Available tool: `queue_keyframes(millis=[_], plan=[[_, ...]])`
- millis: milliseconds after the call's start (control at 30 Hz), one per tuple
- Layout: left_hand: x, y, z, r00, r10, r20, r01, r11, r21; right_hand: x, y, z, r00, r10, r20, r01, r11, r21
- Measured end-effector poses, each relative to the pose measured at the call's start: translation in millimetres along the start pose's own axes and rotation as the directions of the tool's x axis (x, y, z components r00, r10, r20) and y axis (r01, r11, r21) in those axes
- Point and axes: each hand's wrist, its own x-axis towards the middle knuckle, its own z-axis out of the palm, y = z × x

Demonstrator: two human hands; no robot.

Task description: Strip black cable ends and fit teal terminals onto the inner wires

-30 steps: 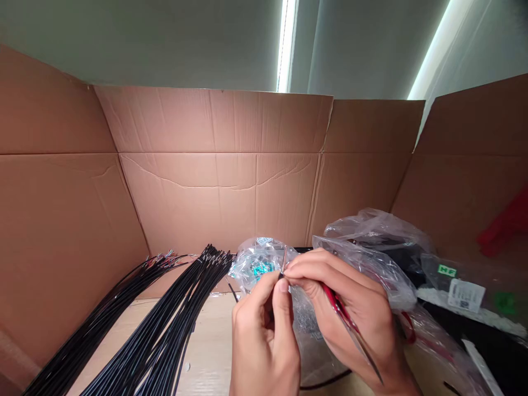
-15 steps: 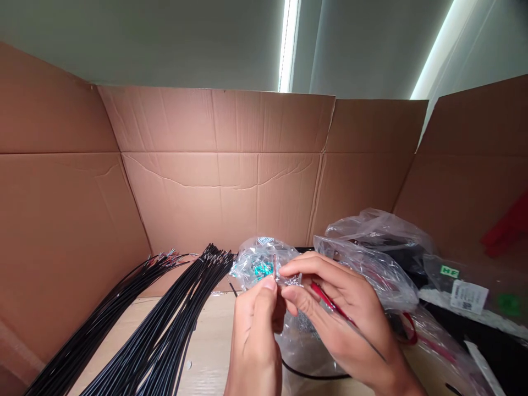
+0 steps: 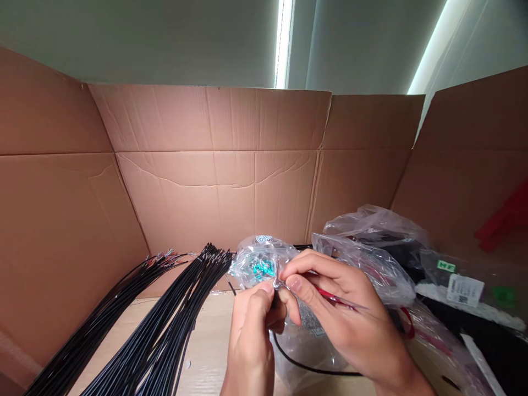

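My left hand point(image 3: 251, 335) is closed around something small, and a thin black wire point(image 3: 313, 370) loops out below it. My right hand point(image 3: 342, 313) holds a slim red-handled tool point(image 3: 335, 297), perhaps tweezers, against its fingers. Its fingertips press near my left hand at the edge of a clear plastic bag point(image 3: 259, 264) holding small teal-marked parts. The exact point where the hands meet is hidden by my fingers. To the left lie two bundles of black cables point(image 3: 165, 324) point(image 3: 94, 324) with fine ends.
A cardboard box's brown flaps point(image 3: 214, 187) rise behind and beside the light wood table point(image 3: 206, 330). Further plastic bags point(image 3: 371, 225) lie at right, with a bag labelled with a green tag point(image 3: 446, 266) and a red object point(image 3: 505, 217) beyond.
My hands have shifted slightly closer together. The red-handled tool has swung from pointing down-right to nearly level, and more of the black wire loop shows below my hands.
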Motion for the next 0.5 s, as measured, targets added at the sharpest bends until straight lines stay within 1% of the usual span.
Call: queue_keyframes(millis=[133,200,267,400,500], plan=[[-1,2,0.9,1.000,0.006,0.025,-0.007,0.999,0.052,0,0,-1,0.998,0.022,-0.051,-0.020,0.999,0.048],[-1,0,0.4,0.999,0.038,0.035,-0.040,0.997,0.066,0,1,0,0.998,0.028,-0.052,-0.026,0.999,0.045],[0,-3,-1.2,0.998,0.059,0.034,-0.060,0.997,0.046,1,4,0,0.999,0.029,-0.042,-0.027,0.999,0.046],[2,-10,-5.0,1.000,0.005,-0.024,-0.006,1.000,-0.020,2,4,0,0.999,0.009,-0.041,-0.009,1.000,-0.004],[0,-9,-2.8,0.998,0.020,-0.056,-0.017,0.999,0.048,-1,0,-3,0.996,-0.040,-0.082,0.034,0.997,-0.073]])
